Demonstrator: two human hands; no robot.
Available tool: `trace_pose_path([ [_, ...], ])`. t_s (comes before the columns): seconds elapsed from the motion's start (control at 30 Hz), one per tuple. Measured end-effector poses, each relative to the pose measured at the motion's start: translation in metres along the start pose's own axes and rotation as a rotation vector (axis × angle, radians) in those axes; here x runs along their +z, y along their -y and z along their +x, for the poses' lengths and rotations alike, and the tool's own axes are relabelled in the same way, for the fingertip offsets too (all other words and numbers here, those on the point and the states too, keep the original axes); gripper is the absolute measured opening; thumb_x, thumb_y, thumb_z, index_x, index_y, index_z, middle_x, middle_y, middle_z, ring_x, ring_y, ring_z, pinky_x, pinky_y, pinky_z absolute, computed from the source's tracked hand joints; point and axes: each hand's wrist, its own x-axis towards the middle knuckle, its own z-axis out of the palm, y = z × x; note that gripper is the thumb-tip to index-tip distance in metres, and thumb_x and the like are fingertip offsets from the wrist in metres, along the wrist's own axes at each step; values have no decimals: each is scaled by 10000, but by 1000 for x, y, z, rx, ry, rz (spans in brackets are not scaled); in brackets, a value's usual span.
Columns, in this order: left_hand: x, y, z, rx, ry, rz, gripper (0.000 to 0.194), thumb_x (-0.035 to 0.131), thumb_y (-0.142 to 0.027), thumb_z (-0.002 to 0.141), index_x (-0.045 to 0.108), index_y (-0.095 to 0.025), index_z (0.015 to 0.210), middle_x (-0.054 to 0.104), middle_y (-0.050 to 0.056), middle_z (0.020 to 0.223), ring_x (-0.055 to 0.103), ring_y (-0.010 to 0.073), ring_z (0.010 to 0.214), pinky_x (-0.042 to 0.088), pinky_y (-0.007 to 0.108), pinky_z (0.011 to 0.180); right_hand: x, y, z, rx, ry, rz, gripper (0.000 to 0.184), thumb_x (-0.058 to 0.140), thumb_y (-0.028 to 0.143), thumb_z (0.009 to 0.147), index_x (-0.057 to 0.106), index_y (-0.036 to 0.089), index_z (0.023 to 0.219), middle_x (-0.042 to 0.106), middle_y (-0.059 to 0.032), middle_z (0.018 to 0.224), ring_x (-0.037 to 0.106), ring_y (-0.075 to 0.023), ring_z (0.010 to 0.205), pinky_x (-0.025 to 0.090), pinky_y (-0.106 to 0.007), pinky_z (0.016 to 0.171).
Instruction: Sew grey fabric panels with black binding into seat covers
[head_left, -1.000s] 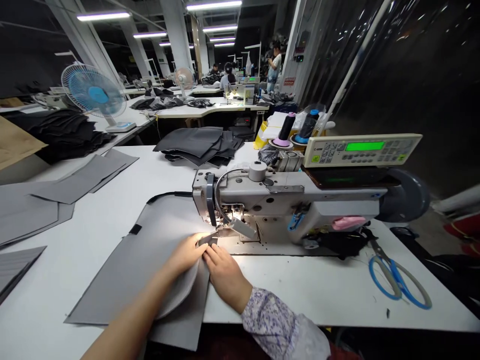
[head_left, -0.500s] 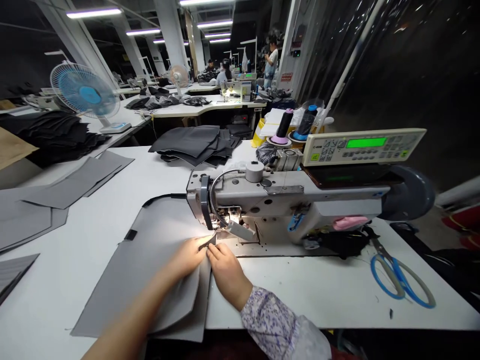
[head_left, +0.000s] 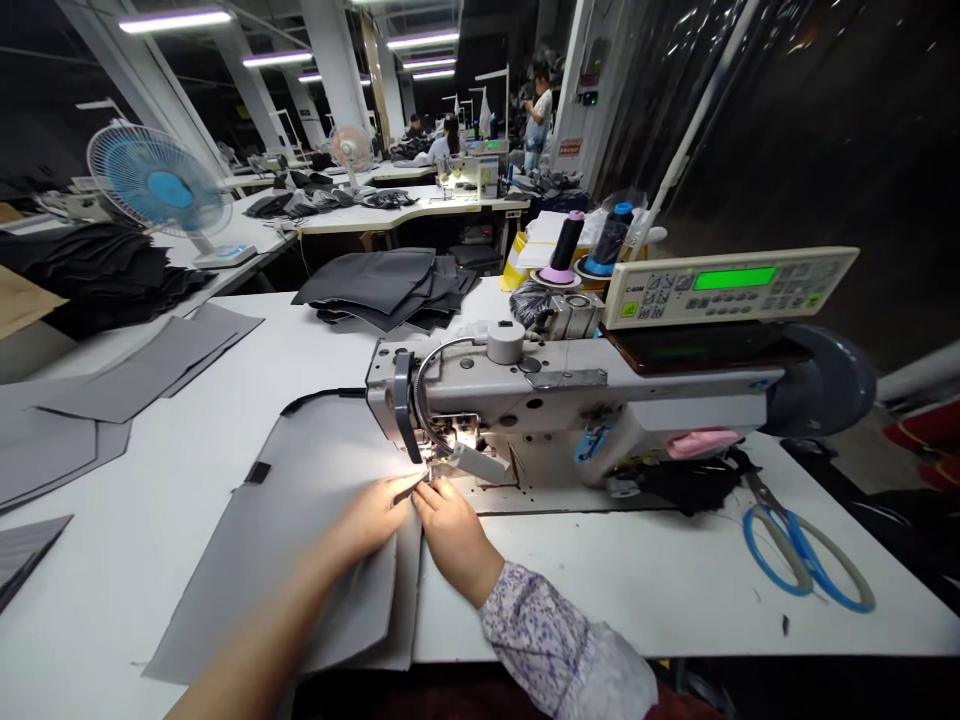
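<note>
Our left hand [head_left: 366,518] and right hand [head_left: 453,541] sit close together on a folded grey fabric panel [head_left: 315,450], just in front of the lit needle area [head_left: 465,435] of the industrial sewing machine [head_left: 570,400]. The left fingers [head_left: 397,488] lie closed and nearly straight, pinching the fold from the left. The right fingers [head_left: 439,497] curl over and grip the same edge from the other side, with a small dark strip [head_left: 417,482] at their tips. The panel lies left of the machine and reaches the front edge of the white table [head_left: 675,630]. Blue-handled scissors [head_left: 795,555] lie near the table's right front corner, well apart from our right hand. Behind the machine stand two thread cones [head_left: 568,243] [head_left: 611,235] and a green-lit control panel [head_left: 731,285]. A pile of dark fabric pieces [head_left: 371,285] sits at the table's back edge, and more grey panels [head_left: 142,365] lie along its left edge. Co-workers [head_left: 536,130] stand and sit at far tables.
</note>
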Motion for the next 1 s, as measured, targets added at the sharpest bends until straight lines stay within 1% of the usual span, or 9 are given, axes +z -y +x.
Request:
trace_pose_path([
  [0.2, 17, -16, -10, -61, -78, 183, 500, 415, -247, 948, 596, -214, 1412, 687, 97, 1322, 664, 279, 1171, 522, 436, 1034, -15, -4, -14, 3, -65, 109, 312, 500, 69, 985, 643, 135, 1255, 667, -115, 1252, 577, -220, 1209, 496, -375, 1069],
  [0.3, 31, -19, -21, -19, -137, 349, 478, 393, -336, 997, 605, -192, 1400, 738, 137, 1132, 686, 311, 1028, 544, 456, 932, -31, -30, -18, 194, -159, 69, 340, 469, 55, 973, 657, 174, 1230, 665, -117, 1220, 575, -247, 1185, 506, -433, 1025],
  [0.4, 39, -18, -28, 35, -165, 434, 461, 385, -320, 1001, 628, -181, 1367, 724, 141, 1028, 665, 310, 962, 541, 441, 867, -43, -67, -16, 387, -210, -97, 349, 500, 83, 948, 634, 142, 1265, 652, -158, 1197, 563, -304, 1155, 508, -473, 963],
  [0.53, 36, -19, -30, 60, -179, 381, 430, 377, -315, 998, 667, -203, 1295, 710, 118, 992, 646, 282, 934, 529, 410, 861, -48, -96, -10, 340, -121, -121, 228, 512, 99, 953, 703, 160, 1062, 689, -95, 928, 605, -257, 960, 518, -382, 882],
  [0.63, 32, -23, -33, 48, -165, 146, 424, 362, -348, 999, 687, -229, 1243, 703, 105, 1049, 633, 270, 1000, 509, 407, 920, -53, -94, -8, 328, -136, -134, 225, 504, 102, 949, 720, 162, 935, 678, -86, 829, 612, -254, 889, 512, -389, 865],
  [0.73, 33, -30, -38, -102, -71, -354, 494, 388, -501, 990, 641, -220, 1308, 664, 126, 1239, 632, 262, 1037, 525, 395, 900, -60, -72, -14, 296, -148, -127, 237, 507, 104, 937, 736, 165, 919, 690, -96, 852, 624, -257, 899, 516, -397, 862],
  [0.87, 40, -44, -42, -242, 82, -1147, 646, 510, -676, 907, 626, -167, 1288, 635, 158, 1260, 634, 252, 1030, 557, 334, 772, -60, -26, -27, -11, -260, 67, 263, 527, 107, 964, 712, 217, 1115, 720, -57, 1037, 627, -207, 969, 521, -355, 877],
  [0.93, 40, -50, -44, -217, 100, -1342, 567, 582, -637, 896, 671, -154, 1179, 651, 137, 1189, 620, 227, 1031, 551, 300, 784, -58, -9, -31, -134, -370, 127, 276, 546, 83, 961, 690, 208, 1161, 710, -64, 1052, 617, -203, 983, 518, -359, 879],
  [1.0, 37, -54, -46, -231, 112, -1380, 491, 599, -594, 910, 687, -161, 1124, 657, 112, 1148, 617, 198, 1003, 543, 272, 783, -56, -1, -30, -161, -428, 123, 272, 570, 73, 948, 692, 201, 1154, 687, -73, 1004, 610, -206, 971, 519, -359, 863],
])
